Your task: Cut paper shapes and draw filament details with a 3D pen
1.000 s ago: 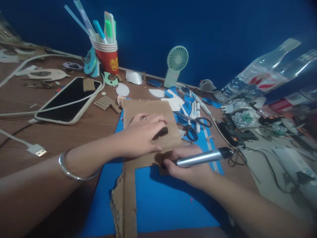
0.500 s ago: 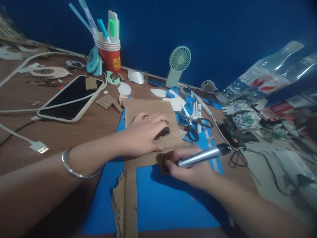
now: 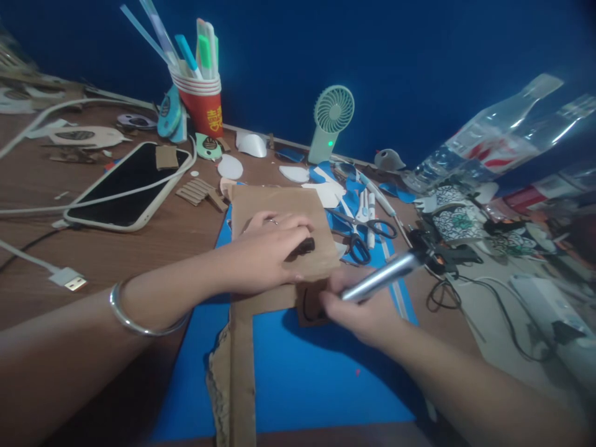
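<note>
My left hand lies on a brown cardboard sheet and presses it down. A short black cap sticks out from between its thumb and forefinger. In my right hand is a silver marker pen, its back end tilted up to the right and blurred by motion. The marker's tip is hidden behind my fingers. Beside those fingers a dark curved line shows on the cardboard. A blue board lies under the cardboard, which has a long strip with a torn left edge.
Scissors lie right of the cardboard among paper scraps. Behind stand a small fan and a red paper cup of pens. A phone and cables are at left, with plastic bottles and a power strip at right.
My right hand and the marker have shifted slightly right, showing more of the dark line. My left hand keeps its place on the cardboard. A green light now shows on the fan.
</note>
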`<state>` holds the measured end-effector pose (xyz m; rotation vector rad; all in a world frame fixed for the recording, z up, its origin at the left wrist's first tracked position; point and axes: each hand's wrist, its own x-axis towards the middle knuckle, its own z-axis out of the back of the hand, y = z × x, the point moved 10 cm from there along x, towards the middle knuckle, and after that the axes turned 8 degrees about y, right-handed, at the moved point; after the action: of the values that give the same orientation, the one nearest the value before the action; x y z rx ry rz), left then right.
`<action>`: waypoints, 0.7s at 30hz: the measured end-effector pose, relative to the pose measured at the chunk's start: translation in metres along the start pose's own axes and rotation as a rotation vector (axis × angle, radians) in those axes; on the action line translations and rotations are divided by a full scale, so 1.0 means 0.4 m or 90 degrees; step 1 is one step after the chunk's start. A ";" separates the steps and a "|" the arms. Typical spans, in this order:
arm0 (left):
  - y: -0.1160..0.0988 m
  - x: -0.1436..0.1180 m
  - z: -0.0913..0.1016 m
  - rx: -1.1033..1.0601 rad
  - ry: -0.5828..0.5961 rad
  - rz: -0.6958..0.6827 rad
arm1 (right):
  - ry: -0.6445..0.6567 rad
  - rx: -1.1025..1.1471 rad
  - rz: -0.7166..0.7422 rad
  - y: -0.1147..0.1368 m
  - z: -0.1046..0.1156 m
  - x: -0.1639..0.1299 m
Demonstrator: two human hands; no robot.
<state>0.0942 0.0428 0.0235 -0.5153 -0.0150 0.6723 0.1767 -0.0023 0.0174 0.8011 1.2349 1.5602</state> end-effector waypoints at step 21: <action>0.138 -0.053 0.176 0.154 -0.247 0.233 | -0.332 0.296 0.163 -0.049 0.142 -0.023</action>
<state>0.0324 0.0985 0.0630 -0.1476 -0.2055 1.1101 0.2362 0.0086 0.0149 1.6046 1.1364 1.1456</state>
